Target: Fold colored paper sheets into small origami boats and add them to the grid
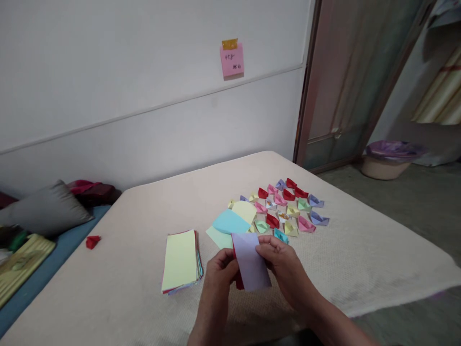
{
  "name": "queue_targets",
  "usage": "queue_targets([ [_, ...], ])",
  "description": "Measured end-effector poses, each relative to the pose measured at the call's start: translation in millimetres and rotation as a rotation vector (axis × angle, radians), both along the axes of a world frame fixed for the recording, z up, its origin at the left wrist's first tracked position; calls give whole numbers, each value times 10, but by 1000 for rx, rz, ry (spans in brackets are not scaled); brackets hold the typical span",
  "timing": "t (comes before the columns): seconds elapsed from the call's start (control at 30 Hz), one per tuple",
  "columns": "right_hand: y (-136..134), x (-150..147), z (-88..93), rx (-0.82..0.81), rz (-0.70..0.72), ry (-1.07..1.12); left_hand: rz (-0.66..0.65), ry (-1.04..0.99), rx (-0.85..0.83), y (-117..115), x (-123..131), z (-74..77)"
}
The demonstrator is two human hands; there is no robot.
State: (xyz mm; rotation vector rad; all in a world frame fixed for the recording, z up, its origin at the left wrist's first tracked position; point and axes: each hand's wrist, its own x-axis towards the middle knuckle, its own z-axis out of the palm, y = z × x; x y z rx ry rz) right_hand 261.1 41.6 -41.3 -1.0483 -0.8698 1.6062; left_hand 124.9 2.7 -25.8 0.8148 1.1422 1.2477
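Lavender paper is between your two hands, close in front of you near 12 o'clock, above the beige cloth-covered surface. Your left hand pinches its 9 o'clock side, where red paper shows behind; whether the two are joined, you cannot tell. Your right hand grips the edge towards 2 o'clock, thumb on the front.

Expect it to be almost weightless, thin and flexible, likely to crease or tear if pulled hard, and perhaps a little slippery against the red layer. Light pinches on opposite long edges should suit it best.

Its long axis runs roughly from half past 11 to half past 5, one short end pointing away from you.
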Motion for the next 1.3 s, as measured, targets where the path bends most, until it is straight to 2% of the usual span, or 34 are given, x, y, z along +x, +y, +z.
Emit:
queue_targets([
  [0.1, 3, -26, -8, 27, 42, -86, 35, 56, -42, 15, -69, -17],
  [0.13, 5, -33, -17, 27, 47, -105, 104, 45, -67, 33, -140, -40],
  [0.23, 16, -31, -42, 14, 29, -138, 414, -19, 15, 108, -507, -114],
  [0.3, 32, -7, -51, 4, 9, -139, 658, -82, 6, 145, -823, -142],
  [0.43, 89, 61, -70, -22, -58, -121, 927, -81, 43, 136, -1306, -145],
  [0.53, 146, 92, -111, -57, -102, -92, 1102, -38, 78, 101, -1376, -120],
  [0.63, 195, 89, -179, -107, -88, -4, 1220, 115, 105, 91, -1273, -93],
  [0.73, 224, 44, -251, -173, -30, 115, 1208, 316, 95, 108, -1169, -95],
  [0.83, 246, -48, -312, -218, -7, 161, 1154, 263, 80, 131, -1141, -131],
  [1.0, 337, -258, -404, -212, -29, 91, 1128, 240, 114, 136, -1094, -193],
  [1.17, 463, -398, -460, -208, -114, 15, 970, 212, 79, 125, -940, -228],
  [1.3, 491, -444, -462, -186, -155, -52, 759, 248, 17, 146, -814, -220],
])
